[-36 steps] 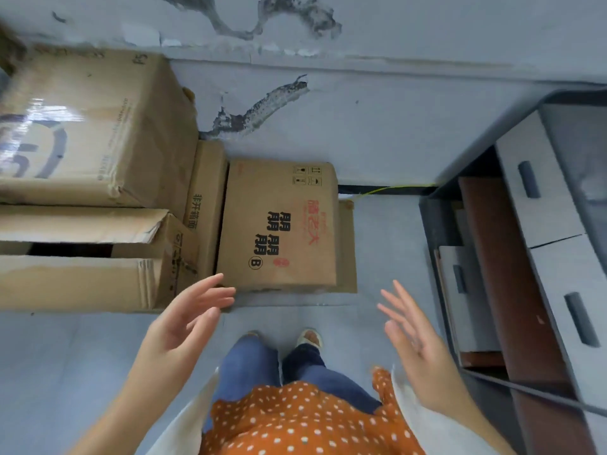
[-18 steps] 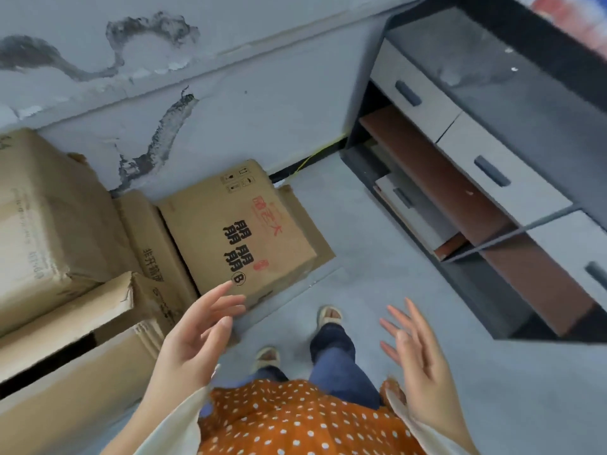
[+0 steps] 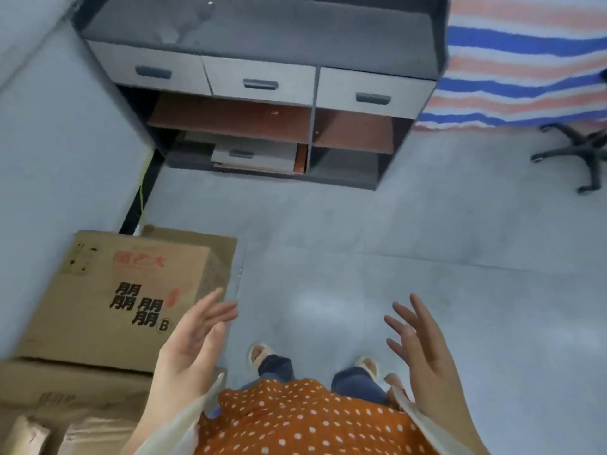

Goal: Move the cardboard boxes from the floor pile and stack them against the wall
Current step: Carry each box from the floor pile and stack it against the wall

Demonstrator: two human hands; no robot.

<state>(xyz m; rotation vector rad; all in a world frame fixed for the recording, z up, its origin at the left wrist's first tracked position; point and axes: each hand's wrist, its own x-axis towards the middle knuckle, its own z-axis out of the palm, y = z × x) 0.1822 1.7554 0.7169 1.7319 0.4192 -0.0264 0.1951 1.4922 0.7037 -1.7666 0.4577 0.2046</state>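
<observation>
I see both hands raised in front of me, empty. Left hand [image 3: 193, 339]: palm turned inward, fingers straight and loosely spread, holding nothing; its fingertips overlap the near right corner of the box [image 3: 124, 300] in view, though I cannot tell whether they touch it. Right hand [image 3: 423, 349]: palm inward too, fingers fanned apart, over bare floor [image 3: 427, 257], gripping nothing.

The box — brown corrugated cardboard, matte, rectangular, edges a little soft — sits at lower left with its far side at the wall [image 3: 65, 142]. Its top face carries bold black characters, a circled B, a red logo and small handling symbols near one corner. A flat cardboard sheet [image 3: 216, 241] sticks out from under it on the right side. More cardboard [image 3: 65, 389] lies just beside it along the bottom left edge of the view, creased and partly cut off; I cannot make out how many pieces.

Floor: grey, smooth tiles with faint seams and a dull sheen. Wall: pale grey, painted, with a dark baseboard.

Ahead stands a cabinet [image 3: 262, 27] — dark grey top, three pale drawers with slot handles, reddish-brown shelves below, flat panels lying in the lower left bay. To the right hangs striped cloth [image 3: 525, 60] in blue, orange and white, with a black chair base [image 3: 578, 152] on castors below it.
</observation>
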